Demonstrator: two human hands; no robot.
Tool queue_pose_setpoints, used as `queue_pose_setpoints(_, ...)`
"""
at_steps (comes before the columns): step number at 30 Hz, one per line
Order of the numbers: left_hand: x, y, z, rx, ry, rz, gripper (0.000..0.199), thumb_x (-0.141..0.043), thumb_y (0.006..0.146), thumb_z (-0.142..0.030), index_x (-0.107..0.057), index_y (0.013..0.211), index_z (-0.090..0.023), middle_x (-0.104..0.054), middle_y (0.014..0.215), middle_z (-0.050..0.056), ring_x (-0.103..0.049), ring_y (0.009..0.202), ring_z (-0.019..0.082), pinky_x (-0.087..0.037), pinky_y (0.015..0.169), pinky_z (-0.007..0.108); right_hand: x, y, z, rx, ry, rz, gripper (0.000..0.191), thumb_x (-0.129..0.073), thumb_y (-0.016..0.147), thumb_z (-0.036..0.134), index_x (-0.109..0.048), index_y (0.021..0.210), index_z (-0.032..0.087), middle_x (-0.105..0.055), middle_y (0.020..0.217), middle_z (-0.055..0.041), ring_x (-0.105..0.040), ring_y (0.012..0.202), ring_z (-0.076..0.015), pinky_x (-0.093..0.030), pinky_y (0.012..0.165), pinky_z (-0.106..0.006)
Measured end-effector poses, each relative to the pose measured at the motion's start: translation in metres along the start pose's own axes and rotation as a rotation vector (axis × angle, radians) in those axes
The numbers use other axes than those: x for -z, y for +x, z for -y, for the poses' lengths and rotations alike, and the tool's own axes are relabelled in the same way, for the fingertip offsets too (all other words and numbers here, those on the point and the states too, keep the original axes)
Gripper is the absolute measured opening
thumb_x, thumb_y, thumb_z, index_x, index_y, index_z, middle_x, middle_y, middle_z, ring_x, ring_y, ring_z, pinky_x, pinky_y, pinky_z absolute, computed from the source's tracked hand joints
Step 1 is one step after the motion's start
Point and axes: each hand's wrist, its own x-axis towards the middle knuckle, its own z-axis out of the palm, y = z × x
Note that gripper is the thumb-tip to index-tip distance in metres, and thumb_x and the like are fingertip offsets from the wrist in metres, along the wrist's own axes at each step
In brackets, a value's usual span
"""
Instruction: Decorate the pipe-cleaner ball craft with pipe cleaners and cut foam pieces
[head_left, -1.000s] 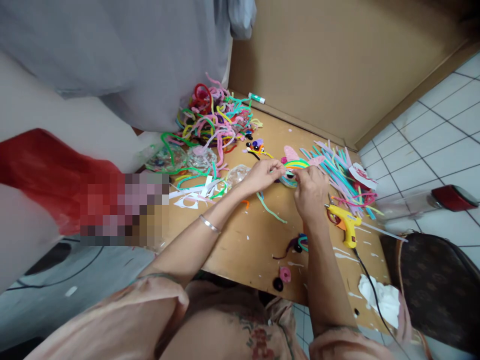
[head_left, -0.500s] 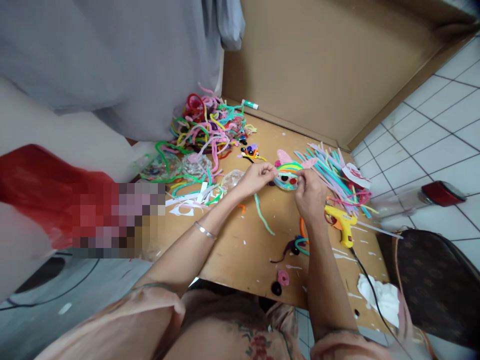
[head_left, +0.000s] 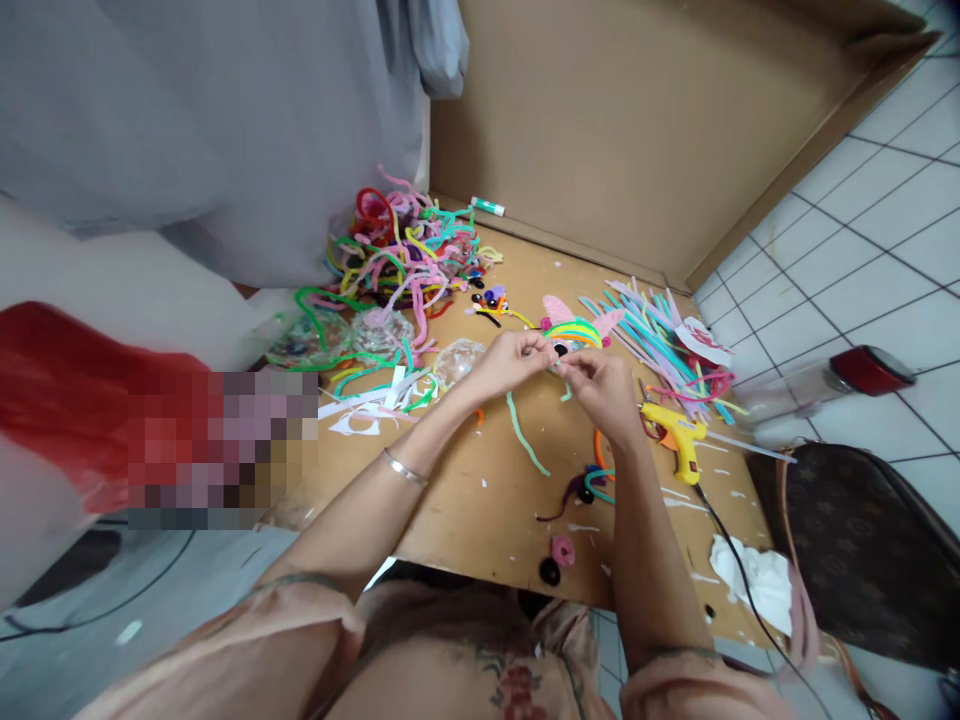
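Observation:
A small round craft piece (head_left: 576, 334) with bands of green, yellow and orange and two pink ear shapes stands on the table (head_left: 465, 520), just beyond my hands. My left hand (head_left: 516, 360) is pinched at its lower left, near a black round spot. From the right, my right hand (head_left: 600, 388) reaches in with thumb and forefinger pressed together, close to the left fingertips. Whatever lies between the fingertips is too small to make out. A pale green pipe cleaner (head_left: 526, 436) lies below my left hand.
A tangled pile of pipe cleaners (head_left: 405, 250) fills the back left, with white paper scraps (head_left: 367, 410) nearer. Straight pipe cleaners (head_left: 652, 330), a yellow glue gun (head_left: 679, 440) and a brown bag (head_left: 862, 550) are at right.
My right hand has moved left and closer to my left hand, now in front of the craft piece. The whole view has shifted slightly.

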Motion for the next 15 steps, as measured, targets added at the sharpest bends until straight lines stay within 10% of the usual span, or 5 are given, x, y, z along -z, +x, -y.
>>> queue_pose_setpoints(5,0.0,0.0,-0.004,0.084,-0.219,0.028,0.019,-0.063,0.083,-0.031,-0.061,0.079,-0.012,-0.055,0.061,-0.004,-0.042,0.045,0.004,-0.033,0.045,0.017,0.002,0.004,-0.005,-0.297,0.467,-0.072,0.031,-0.074,0.061,0.044,-0.063,0.072,0.017,-0.056,0.048,0.004,-0.049,0.04,-0.01,-0.041,0.042,-0.023)
queue_pose_setpoints(15,-0.011,-0.002,-0.005,0.121,-0.311,0.03,0.016,-0.065,0.084,-0.02,-0.071,0.094,-0.009,-0.067,0.073,0.002,-0.058,0.054,0.006,-0.047,0.054,0.016,-0.008,0.007,-0.009,-0.28,0.647,-0.246,0.036,-0.079,0.057,0.042,-0.06,0.075,0.018,-0.062,0.056,0.0045,-0.058,0.044,-0.0098,-0.054,0.046,-0.024)
